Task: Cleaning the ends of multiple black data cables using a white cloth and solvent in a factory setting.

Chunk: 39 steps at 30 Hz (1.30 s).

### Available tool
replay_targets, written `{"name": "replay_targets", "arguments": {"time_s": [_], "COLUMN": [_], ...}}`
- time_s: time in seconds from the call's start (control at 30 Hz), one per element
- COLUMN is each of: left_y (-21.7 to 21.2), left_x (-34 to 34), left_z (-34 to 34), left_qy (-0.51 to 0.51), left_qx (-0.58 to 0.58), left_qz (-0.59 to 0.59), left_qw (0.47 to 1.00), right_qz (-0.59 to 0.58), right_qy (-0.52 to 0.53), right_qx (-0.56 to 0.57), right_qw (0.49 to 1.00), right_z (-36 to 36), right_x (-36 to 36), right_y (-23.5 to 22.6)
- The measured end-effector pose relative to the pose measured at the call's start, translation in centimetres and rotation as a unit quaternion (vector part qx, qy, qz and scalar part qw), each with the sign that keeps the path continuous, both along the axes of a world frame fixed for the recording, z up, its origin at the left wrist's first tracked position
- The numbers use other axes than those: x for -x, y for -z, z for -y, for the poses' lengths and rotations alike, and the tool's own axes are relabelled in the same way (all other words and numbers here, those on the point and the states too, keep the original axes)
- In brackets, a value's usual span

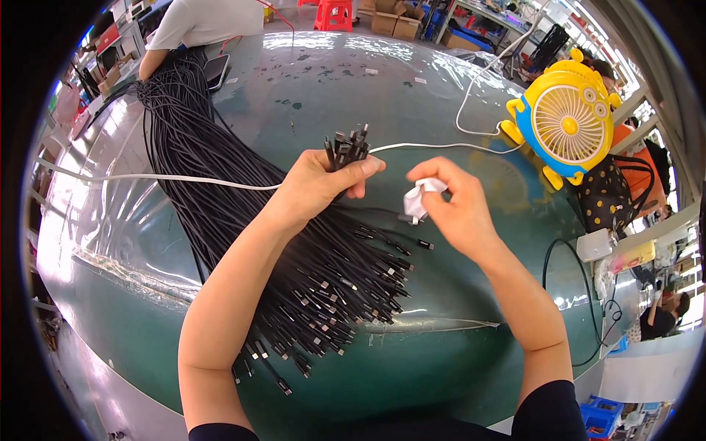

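My left hand (305,187) is closed around a bunch of black USB cables (346,149), their metal plugs standing up above the thumb. A pinch of my right hand (463,213) holds a crumpled white cloth (417,198). At the lower edge of the cloth a dark cable end shows; I cannot tell whether the fingers grip it too. Beneath my left forearm lies a thick bundle of black cables (213,147), running from the far left toward me, with many loose plugs (331,287) fanned out near the middle.
All this lies on a green table (441,382) under a clear sheet. A yellow and blue fan (570,126) stands at the right, a white cord (448,146) crossing from it behind my hands. A dotted bag (607,195) is beside it. Across the table, a person's arm (153,62) rests by a phone (215,72).
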<state>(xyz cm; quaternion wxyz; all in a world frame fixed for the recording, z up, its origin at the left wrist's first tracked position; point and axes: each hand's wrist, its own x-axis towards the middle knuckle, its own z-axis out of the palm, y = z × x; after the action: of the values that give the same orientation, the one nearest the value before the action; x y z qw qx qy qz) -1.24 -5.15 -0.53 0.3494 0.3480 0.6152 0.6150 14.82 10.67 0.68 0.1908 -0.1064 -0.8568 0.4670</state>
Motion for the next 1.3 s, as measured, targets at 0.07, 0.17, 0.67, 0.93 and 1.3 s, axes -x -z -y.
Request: {"name": "replay_targets", "arguments": {"time_s": [0.07, 0.17, 0.67, 0.93, 1.3], "left_y": [-0.3, 0.1, 0.1, -0.4, -0.2], "left_x": [-0.3, -0.4, 0.3, -0.1, -1.1], "left_z": [0.0, 0.1, 0.6, 0.7, 0.4], "left_qy": [0.009, 0.034, 0.142, 0.126, 0.070], "left_qx": [0.019, 0.023, 0.042, 0.045, 0.013], "left_qz": [-0.008, -0.020, -0.062, -0.016, -0.072], "left_qw": [1.000, 0.999, 0.987, 0.991, 0.995], "right_qz": [-0.027, -0.061, 0.112, 0.066, 0.055], "right_qy": [0.025, -0.038, -0.106, -0.087, -0.035], "right_qx": [0.039, 0.078, 0.057, -0.073, 0.046], "right_qw": [0.999, 0.994, 0.986, 0.991, 0.997], "right_z": [-0.1, 0.9, 0.7, 0.9, 1.4], "right_x": [0.2, 1.5, 2.6, 1.8, 1.7], "right_y": [-0.1, -1.0, -3.6, -2.7, -2.1]}}
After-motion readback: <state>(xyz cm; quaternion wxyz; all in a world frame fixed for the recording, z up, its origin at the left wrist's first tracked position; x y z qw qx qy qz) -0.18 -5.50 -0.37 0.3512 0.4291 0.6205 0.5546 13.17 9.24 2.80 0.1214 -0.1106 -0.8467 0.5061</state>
